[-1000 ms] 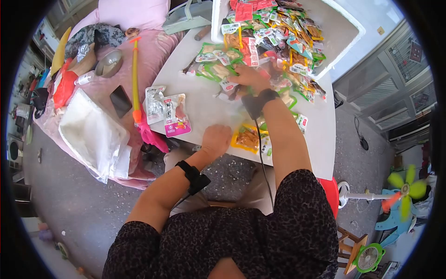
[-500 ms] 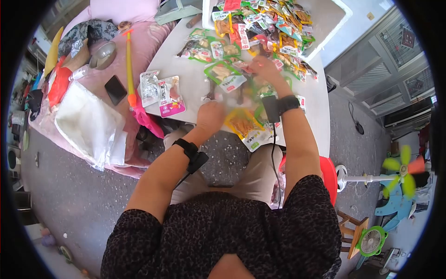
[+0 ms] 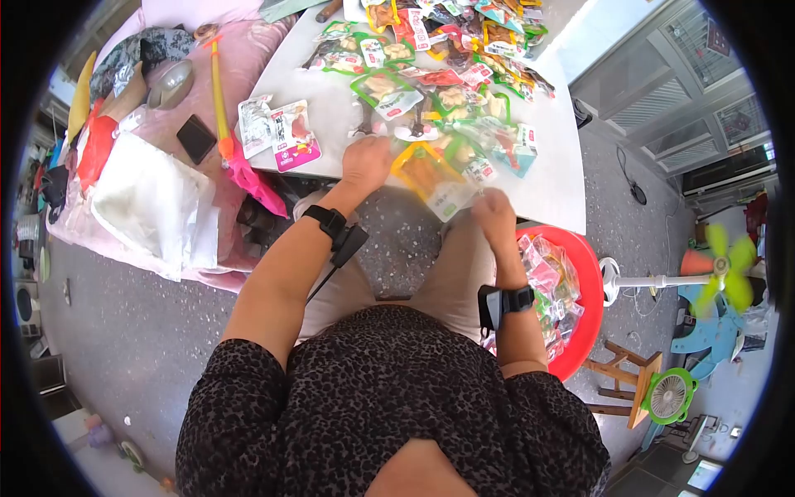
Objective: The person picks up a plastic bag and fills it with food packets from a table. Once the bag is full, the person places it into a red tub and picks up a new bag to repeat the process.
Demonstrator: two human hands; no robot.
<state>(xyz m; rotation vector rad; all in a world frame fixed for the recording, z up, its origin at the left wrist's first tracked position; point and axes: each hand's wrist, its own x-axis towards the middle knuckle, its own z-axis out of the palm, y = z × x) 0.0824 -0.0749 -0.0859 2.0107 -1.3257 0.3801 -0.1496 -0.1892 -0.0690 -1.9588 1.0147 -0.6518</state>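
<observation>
My left hand (image 3: 366,163) is closed at the table's near edge, beside a packet with dark contents (image 3: 367,124); what its fingers hold is hidden. My right hand (image 3: 494,217) is pinched at the lower right corner of a yellow-edged food packet (image 3: 432,178), which overhangs the table edge. Beyond this packet lie a green-edged packet (image 3: 387,93), a white packet (image 3: 418,131) and a pale blue packet (image 3: 507,147). Two packets, one silvery (image 3: 255,124) and one pink and white (image 3: 295,137), lie left of my left hand.
A heap of food packets (image 3: 464,37) covers the far part of the white table (image 3: 559,178). By my right side stands a red tub (image 3: 592,311) full of packets. On the left, a pink-covered surface (image 3: 240,83) bears a phone (image 3: 196,138) and a bowl (image 3: 171,85).
My right hand has come back from the packets to the table's near edge. A pale blue packet now shows on the right. The view has shifted, revealing more of the red tub.
</observation>
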